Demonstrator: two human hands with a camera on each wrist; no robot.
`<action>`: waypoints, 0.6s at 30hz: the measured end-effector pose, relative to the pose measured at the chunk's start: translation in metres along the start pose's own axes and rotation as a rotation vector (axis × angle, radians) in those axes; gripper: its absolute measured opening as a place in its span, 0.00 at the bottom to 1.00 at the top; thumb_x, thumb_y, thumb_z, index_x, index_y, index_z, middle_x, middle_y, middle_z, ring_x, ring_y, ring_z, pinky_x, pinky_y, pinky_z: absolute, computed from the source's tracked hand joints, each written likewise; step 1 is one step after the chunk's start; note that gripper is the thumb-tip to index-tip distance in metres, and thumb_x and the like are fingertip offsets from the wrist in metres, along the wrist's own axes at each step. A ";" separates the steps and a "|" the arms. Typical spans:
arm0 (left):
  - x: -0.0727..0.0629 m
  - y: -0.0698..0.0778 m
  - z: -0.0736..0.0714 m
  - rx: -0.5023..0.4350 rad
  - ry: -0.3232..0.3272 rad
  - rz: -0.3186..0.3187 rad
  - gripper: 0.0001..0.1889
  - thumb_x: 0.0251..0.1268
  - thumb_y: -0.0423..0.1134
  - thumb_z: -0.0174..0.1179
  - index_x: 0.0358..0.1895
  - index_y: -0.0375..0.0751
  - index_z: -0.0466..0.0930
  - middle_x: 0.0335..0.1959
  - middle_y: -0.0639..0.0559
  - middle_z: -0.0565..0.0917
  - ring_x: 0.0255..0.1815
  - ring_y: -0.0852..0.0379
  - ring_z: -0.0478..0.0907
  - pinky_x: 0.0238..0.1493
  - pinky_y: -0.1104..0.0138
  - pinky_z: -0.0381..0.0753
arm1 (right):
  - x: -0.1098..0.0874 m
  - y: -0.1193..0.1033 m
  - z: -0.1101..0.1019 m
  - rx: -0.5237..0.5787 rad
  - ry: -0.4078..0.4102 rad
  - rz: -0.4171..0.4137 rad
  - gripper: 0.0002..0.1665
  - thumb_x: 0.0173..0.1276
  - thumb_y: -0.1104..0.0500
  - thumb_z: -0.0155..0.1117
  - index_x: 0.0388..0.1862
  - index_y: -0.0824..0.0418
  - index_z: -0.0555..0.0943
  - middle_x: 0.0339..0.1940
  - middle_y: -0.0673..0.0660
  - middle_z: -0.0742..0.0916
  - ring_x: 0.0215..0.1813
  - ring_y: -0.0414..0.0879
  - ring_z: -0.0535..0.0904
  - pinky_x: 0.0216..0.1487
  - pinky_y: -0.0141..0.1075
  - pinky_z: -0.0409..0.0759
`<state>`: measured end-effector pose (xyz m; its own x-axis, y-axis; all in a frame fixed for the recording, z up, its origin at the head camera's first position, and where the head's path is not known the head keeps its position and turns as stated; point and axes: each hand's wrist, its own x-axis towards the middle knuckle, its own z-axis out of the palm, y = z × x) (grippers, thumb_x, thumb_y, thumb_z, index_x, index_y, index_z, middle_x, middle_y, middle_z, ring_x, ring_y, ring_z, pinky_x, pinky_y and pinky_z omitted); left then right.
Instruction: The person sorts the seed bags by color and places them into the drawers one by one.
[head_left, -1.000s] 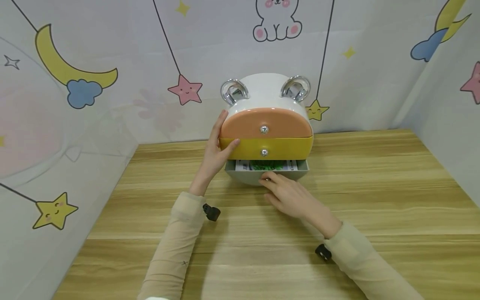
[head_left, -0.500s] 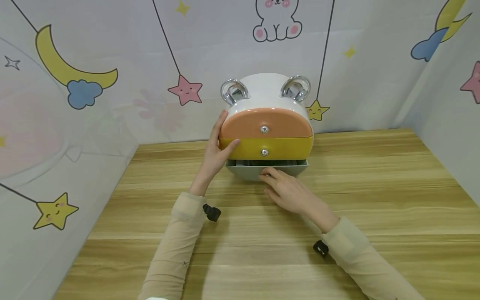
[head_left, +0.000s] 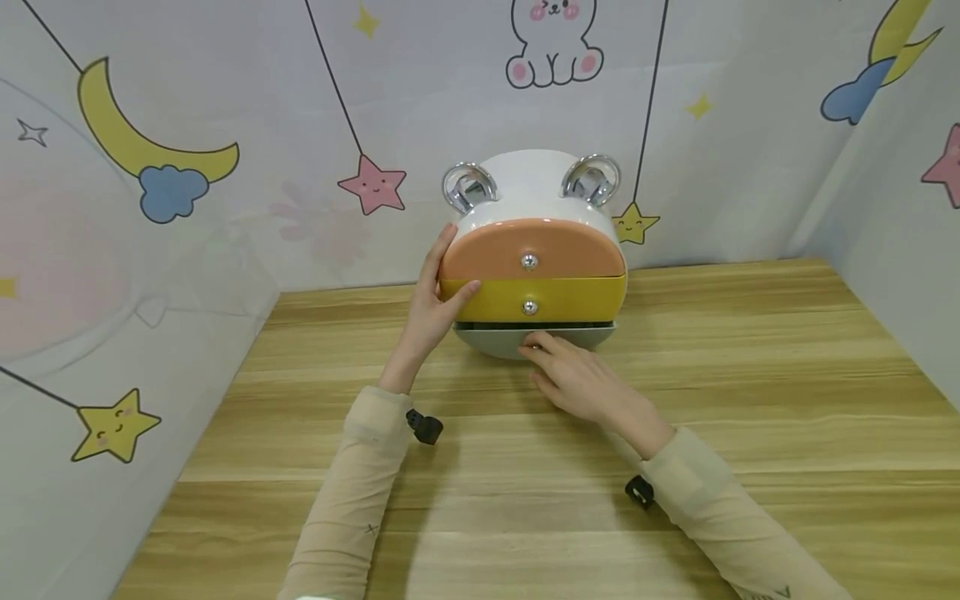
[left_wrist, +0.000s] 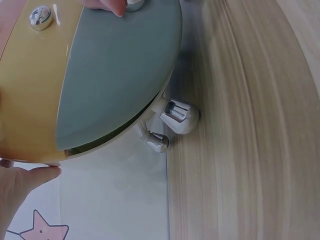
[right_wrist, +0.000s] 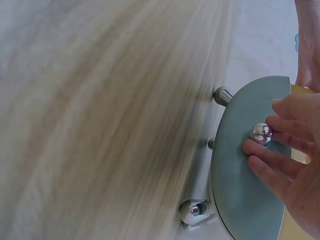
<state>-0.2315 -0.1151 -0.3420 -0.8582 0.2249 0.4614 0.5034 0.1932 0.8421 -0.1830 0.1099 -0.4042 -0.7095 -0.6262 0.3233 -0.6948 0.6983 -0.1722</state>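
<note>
A small rounded drawer cabinet with silver rings like ears stands at the back of the table. Its orange drawer and yellow drawer are flush; the grey-green bottom drawer sits slightly out, a thin dark gap along its top. My left hand rests on the cabinet's left side, fingers extended along it and thumb on the yellow front. With its fingers round the silver knob, my right hand holds the bottom drawer. The drawer's contents are hidden.
Silver feet lift the cabinet off the wood-grain table. A white cloth wall printed with stars and moons rises close behind it. Black wrist devices hang beneath both sleeves.
The bottom drawer has slid back into the cabinet, covering the papers and green thing seen inside earlier. My right hand has moved with it; the left hand has stayed in place.
</note>
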 end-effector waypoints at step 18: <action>0.000 -0.002 -0.002 -0.029 -0.028 0.001 0.38 0.66 0.29 0.57 0.76 0.45 0.49 0.80 0.51 0.46 0.80 0.51 0.46 0.74 0.46 0.59 | 0.004 -0.001 0.005 -0.005 0.043 0.024 0.21 0.68 0.60 0.60 0.59 0.65 0.78 0.56 0.54 0.77 0.53 0.47 0.79 0.47 0.38 0.82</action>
<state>-0.2329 -0.1173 -0.3428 -0.8542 0.2515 0.4551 0.5012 0.1653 0.8494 -0.1862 0.1048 -0.4075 -0.7205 -0.5937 0.3584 -0.6767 0.7149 -0.1762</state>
